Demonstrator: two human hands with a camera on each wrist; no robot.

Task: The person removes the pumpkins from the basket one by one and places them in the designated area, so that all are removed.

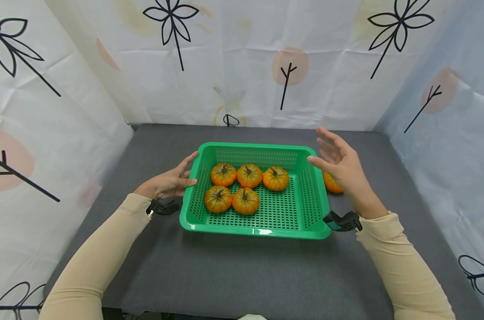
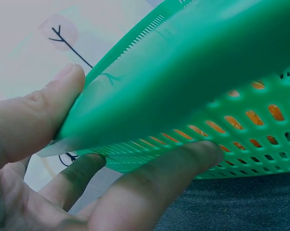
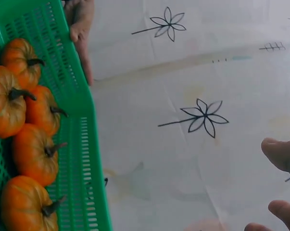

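Note:
A green plastic basket [image 1: 298,218] with slotted walls holds several small orange pumpkins [image 1: 246,201], grouped toward its left side. My left hand [image 1: 171,181] grips the basket's left end. In the left wrist view its thumb [image 2: 63,103] lies against the rim, while the fingers reach under it along the slotted outer wall. Over the basket's right end, my right hand [image 1: 339,166] is raised with fingers spread and holds nothing. Another pumpkin [image 1: 332,183] sits outside the basket on the right, partly hidden by that hand and the rim.
The basket is on a grey table [image 1: 242,275]. White cloth [image 1: 234,58] printed with flowers and trees hangs behind the table and on both sides. Each wrist wears a black strap [image 1: 163,207].

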